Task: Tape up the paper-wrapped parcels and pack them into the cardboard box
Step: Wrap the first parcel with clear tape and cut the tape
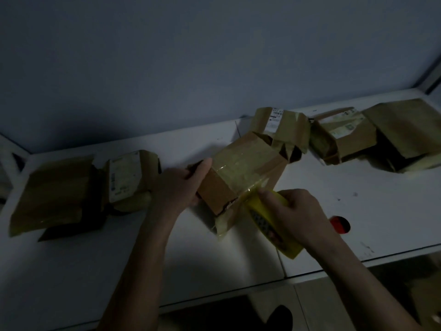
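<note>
Parcel [241,170] mid-frame, long axis toward upper right. Left hand [181,185] gripping its left end; right hand [293,211] at lower-right corner, clutching tape roll [269,223].

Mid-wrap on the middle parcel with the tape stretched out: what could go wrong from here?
1. The tape strip runs taut from the tape roll in the right hand over the parcel; it may crease or stick to itself.
2. Only the left hand steadies the parcel's end, so a pull could drag it into the labelled parcel just behind.
3. Loose paper at the near corner might get taped down crooked.
</note>
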